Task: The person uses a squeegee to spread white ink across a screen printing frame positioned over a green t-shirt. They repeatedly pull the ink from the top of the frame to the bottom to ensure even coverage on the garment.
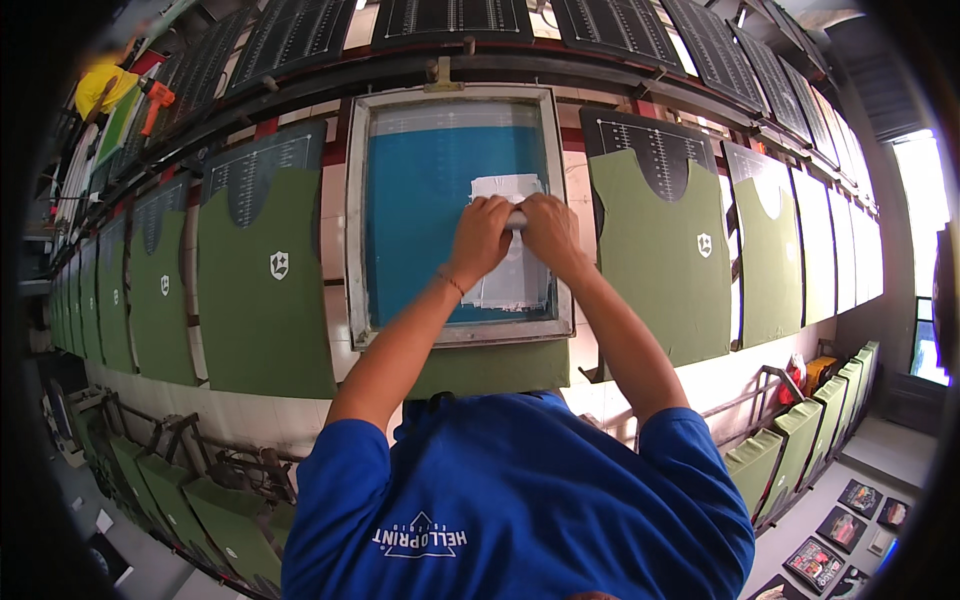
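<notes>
In front of me lies a screen printing frame with a blue mesh. A patch of whitish ink covers the right part of the mesh. My left hand and my right hand are side by side over the upper part of this patch. Their fingers are closed around a squeegee; its grey handle shows between them, and its blade is hidden. Beneath the frame's near edge a green shirt panel sticks out.
Green shirt panels with white shield prints lie on boards to the left and right. Black marked boards stand in a row beyond a metal rail. A person in a yellow top is at the far left.
</notes>
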`<state>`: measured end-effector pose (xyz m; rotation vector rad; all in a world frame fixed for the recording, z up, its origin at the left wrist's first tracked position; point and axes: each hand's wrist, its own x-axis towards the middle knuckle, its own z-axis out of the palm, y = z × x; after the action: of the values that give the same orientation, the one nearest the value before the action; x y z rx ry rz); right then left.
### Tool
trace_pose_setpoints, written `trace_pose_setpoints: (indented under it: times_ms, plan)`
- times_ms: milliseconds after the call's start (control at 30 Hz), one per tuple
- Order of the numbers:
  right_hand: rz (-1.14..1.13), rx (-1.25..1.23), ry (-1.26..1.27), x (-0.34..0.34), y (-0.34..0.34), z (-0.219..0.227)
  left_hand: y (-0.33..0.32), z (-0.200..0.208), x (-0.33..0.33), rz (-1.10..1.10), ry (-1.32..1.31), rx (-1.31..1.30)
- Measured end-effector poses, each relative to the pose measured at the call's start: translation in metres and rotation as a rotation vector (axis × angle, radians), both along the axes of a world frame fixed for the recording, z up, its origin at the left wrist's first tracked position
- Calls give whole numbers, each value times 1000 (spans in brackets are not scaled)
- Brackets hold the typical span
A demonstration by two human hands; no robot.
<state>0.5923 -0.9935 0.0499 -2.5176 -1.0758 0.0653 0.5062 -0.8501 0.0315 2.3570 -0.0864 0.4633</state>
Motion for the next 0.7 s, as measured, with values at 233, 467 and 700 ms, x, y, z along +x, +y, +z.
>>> trace_pose_setpoints:
  times_ms: [233, 467, 700]
  plan:
    - [54, -127, 84, 22, 11, 19, 18, 20, 21, -49, 105, 28]
    - [71, 66, -13, -46, -24, 20, -19, 31, -49, 2, -111, 88]
    - [127, 131, -7, -140, -86, -14, -74, -4, -142, 25, -96, 158]
